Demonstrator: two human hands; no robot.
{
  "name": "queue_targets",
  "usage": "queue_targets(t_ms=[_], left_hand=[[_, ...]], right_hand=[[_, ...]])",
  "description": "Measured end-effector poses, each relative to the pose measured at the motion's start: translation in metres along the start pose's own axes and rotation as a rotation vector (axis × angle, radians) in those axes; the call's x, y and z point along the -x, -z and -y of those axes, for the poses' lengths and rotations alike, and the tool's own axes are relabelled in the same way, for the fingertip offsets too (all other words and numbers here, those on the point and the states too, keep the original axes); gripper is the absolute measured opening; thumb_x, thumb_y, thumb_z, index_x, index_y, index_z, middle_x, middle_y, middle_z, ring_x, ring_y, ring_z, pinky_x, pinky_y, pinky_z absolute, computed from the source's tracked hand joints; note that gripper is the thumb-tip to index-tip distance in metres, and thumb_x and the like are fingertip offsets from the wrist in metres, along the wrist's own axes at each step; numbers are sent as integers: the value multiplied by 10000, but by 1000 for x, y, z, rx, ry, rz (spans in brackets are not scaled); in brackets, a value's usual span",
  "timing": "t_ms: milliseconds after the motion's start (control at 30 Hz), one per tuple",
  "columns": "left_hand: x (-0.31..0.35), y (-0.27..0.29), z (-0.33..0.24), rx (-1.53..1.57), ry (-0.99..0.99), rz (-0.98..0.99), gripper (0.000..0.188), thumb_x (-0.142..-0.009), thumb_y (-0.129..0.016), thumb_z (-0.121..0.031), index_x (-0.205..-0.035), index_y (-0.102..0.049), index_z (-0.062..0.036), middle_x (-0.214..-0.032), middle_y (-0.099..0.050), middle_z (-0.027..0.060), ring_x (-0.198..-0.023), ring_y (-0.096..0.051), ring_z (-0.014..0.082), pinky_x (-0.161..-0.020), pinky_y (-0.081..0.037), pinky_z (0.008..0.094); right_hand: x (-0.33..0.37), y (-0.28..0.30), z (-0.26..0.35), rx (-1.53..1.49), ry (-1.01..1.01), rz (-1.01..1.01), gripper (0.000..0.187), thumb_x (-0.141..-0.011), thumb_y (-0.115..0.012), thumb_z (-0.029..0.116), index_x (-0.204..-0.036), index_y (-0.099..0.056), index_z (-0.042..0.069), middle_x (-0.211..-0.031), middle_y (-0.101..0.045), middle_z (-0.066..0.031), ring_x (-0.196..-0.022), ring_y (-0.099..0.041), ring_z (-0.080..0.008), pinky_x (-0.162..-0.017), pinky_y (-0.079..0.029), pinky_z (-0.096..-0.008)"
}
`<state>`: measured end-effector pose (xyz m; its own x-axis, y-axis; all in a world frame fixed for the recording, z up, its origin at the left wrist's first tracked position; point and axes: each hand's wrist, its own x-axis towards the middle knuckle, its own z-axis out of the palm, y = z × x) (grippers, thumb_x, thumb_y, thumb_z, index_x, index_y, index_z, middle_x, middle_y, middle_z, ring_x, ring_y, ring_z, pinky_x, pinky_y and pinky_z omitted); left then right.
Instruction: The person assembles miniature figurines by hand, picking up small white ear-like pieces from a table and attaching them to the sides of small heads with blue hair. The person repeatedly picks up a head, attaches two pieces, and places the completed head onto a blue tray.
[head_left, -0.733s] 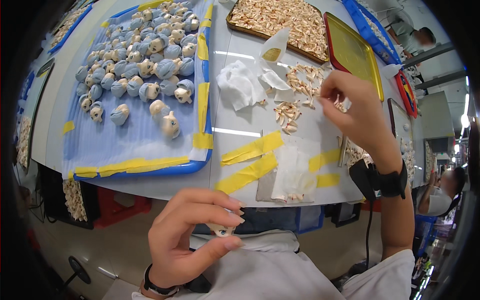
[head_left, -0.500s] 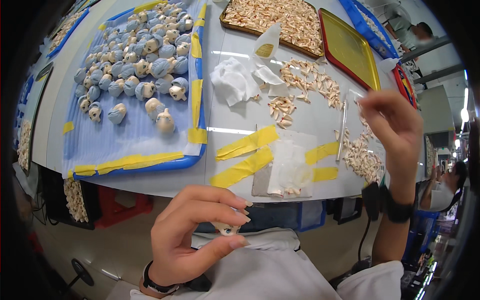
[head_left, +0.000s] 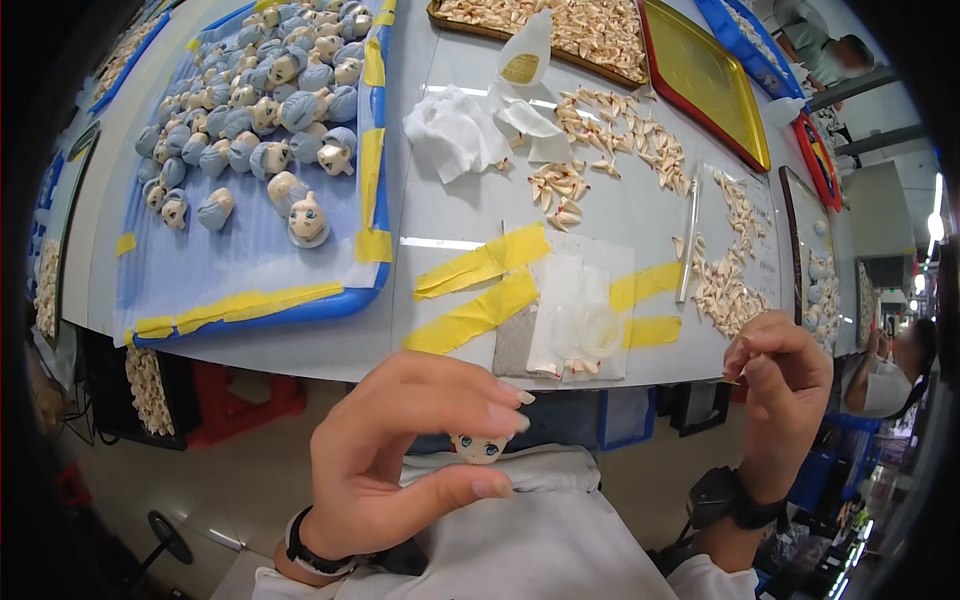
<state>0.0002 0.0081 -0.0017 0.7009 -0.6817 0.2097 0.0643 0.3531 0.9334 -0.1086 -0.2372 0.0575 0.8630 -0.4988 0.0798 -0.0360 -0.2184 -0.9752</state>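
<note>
Presently, a doll head (head_left: 480, 449) in the left hand (head_left: 365, 470)

The left hand pinches the doll head between fingers and thumb, eyes showing, just off the near edge of the table (head_left: 400, 215). The right hand (head_left: 788, 375), near right, has curled fingers; whether they pinch anything cannot be told. Small pale pieces (head_left: 730, 290) lie beyond it. Far left, blue-haired heads (head_left: 265, 115) crowd a blue tray (head_left: 345, 305); right of it, yellow tape (head_left: 480, 262) flanks a white pad (head_left: 556, 320).

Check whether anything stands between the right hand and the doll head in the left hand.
Nothing visible stands between the right hand and the doll head, though the left hand covers the head's upper part.
</note>
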Motion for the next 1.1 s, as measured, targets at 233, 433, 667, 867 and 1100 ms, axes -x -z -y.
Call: queue_targets(t_ms=[233,433,667,867,1100], left_hand=[[5,-6,9,174,-6,-19,416,-618,-770,-24,-976,-566,34,-1033,-501,176,-904,-570,227,-779,-471,320],[3,-7,5,79,29,35,414,-664,-745,-55,-954,-452,-11,-1029,-446,173,-820,-602,275,-658,-540,311],[-2,3,14,-148,-184,81,409,-722,-716,-175,-992,-454,-14,-943,-486,166,-743,-579,227,-611,-511,292],[-2,6,19,-167,-168,75,466,-722,-717,-208,-1052,-463,1,-939,-506,174,-754,-564,216,-624,-496,299],[-3,-17,13,91,12,-139,491,-720,-719,-231,-1045,-459,28,-950,-515,189,-753,-575,227,-641,-488,300]], right_hand=[[1,-17,-9,-190,28,-52,163,-747,-600,1,-881,-512,-31,-781,-546,-97,-670,-515,-124,-609,-423,-220],[1,-32,-5,-224,50,-101,138,-743,-601,-29,-856,-522,-34,-791,-554,-112,-692,-533,-132,-626,-435,-219],[-7,-38,-4,197,199,64,145,-716,-630,-25,-814,-525,-7,-796,-527,-90,-730,-489,-144,-679,-382,-232],[-14,-56,-8,594,479,96,183,-615,-624,-119,-759,-566,-23,-776,-549,-100,-729,-516,-178,-676,-405,-254],[-15,-64,1,913,591,132,181,-587,-620,-133,-711,-577,-9,-721,-546,-90,-667,-512,-187,-582,-403,-261]])
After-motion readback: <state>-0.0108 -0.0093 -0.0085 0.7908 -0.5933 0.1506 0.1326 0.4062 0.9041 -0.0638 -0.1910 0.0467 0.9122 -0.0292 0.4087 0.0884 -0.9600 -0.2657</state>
